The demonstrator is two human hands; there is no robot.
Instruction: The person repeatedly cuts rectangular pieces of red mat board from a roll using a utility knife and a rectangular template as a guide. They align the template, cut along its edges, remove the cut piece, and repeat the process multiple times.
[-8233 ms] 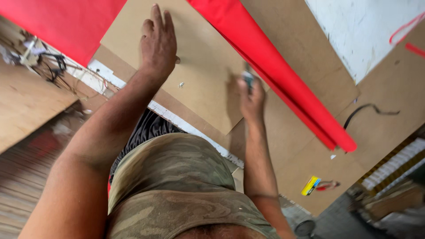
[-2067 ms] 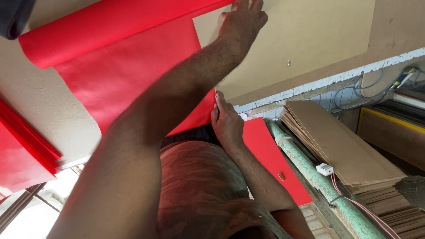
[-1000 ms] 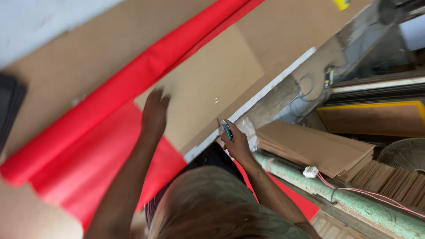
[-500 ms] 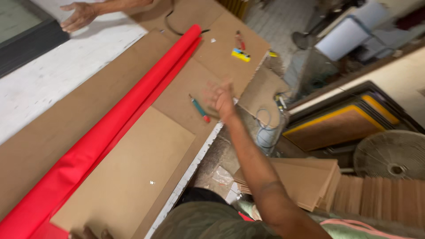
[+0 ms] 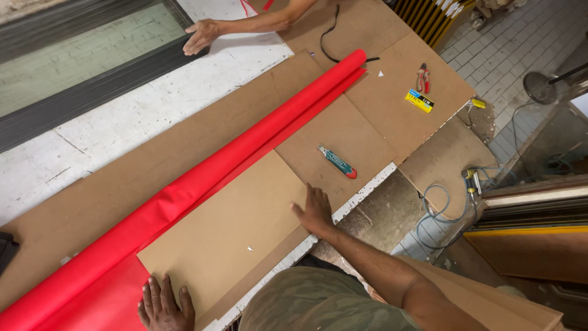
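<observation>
Head view: our left hand (image 5: 164, 304) and right hand (image 5: 315, 210), grips spread flat, press the rectangular brown fibreboard panel (image 5: 236, 230) onto red sheet (image 5: 101, 300); teal utility knife (image 5: 337, 162) lies beyond the right grip, unused

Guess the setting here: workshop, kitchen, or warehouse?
Likely a workshop: flat brown fibreboard sheets cover the bench, a long red roll of sheet material lies across them, and a green utility knife and red-handled pliers sit nearby.

Under the fingers lies a plain tan flat fibreboard panel (image 5: 233, 227), beyond the fingertips a bright red roll of sheet material (image 5: 202, 178) and a teal, red-tipped utility knife (image 5: 337, 162), farther off a yellow box (image 5: 419, 100).
</observation>
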